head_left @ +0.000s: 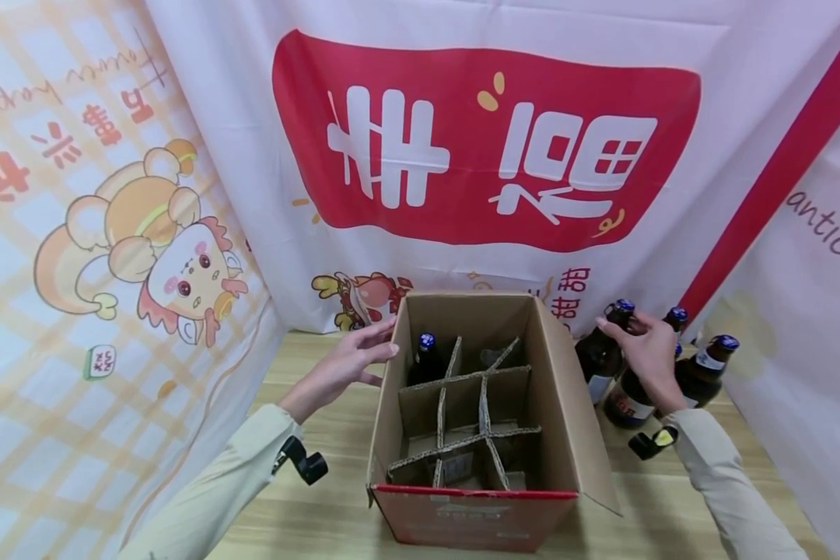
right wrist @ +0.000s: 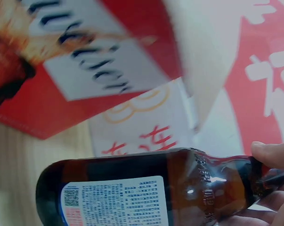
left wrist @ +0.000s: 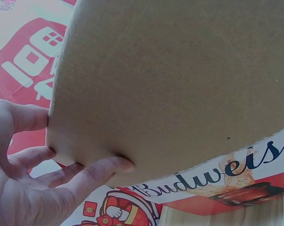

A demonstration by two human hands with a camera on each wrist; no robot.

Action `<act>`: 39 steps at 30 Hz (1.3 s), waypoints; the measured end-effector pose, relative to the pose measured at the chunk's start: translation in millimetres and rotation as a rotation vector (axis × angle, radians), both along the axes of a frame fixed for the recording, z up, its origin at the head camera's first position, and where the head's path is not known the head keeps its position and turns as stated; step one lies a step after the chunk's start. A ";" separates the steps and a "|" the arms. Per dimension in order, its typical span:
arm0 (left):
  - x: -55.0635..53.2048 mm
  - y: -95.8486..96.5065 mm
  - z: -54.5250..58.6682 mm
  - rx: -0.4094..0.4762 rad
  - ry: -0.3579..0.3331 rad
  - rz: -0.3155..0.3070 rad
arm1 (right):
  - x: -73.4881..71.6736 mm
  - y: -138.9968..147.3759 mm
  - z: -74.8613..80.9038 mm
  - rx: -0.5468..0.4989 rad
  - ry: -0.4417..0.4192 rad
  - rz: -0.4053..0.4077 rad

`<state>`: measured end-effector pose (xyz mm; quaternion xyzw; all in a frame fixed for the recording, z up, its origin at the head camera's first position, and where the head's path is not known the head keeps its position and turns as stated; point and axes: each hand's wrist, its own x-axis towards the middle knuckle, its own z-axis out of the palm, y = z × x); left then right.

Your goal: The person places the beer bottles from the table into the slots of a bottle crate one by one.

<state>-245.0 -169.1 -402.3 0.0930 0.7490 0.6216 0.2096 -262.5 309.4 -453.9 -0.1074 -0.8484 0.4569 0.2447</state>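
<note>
A cardboard beer box [head_left: 476, 505] with crossed dividers stands open in front of me. One dark bottle with a blue cap [head_left: 426, 354] sits in its back left compartment. My left hand [head_left: 353, 362] touches the box's left side near the back corner, its fingers against the brown cardboard flap [left wrist: 170, 84] in the left wrist view. To the right of the box, my right hand [head_left: 647, 350] grips a brown beer bottle [head_left: 597, 358] by the neck. The right wrist view shows that bottle's white printed back label [right wrist: 116, 202], while the fingers partly hide its neck.
Several more brown bottles [head_left: 703, 373] stand grouped right of the box, partly behind my right hand. A folded-out flap [head_left: 591, 443] leans off the box's right side. Printed cloth [head_left: 486, 148] hangs behind the wooden table [head_left: 308, 498] and along both sides.
</note>
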 end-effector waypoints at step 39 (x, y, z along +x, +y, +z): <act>-0.3 -2.3 -1.6 0.008 -0.005 -0.013 | 60.9 -55.9 155.4 0.039 0.340 0.143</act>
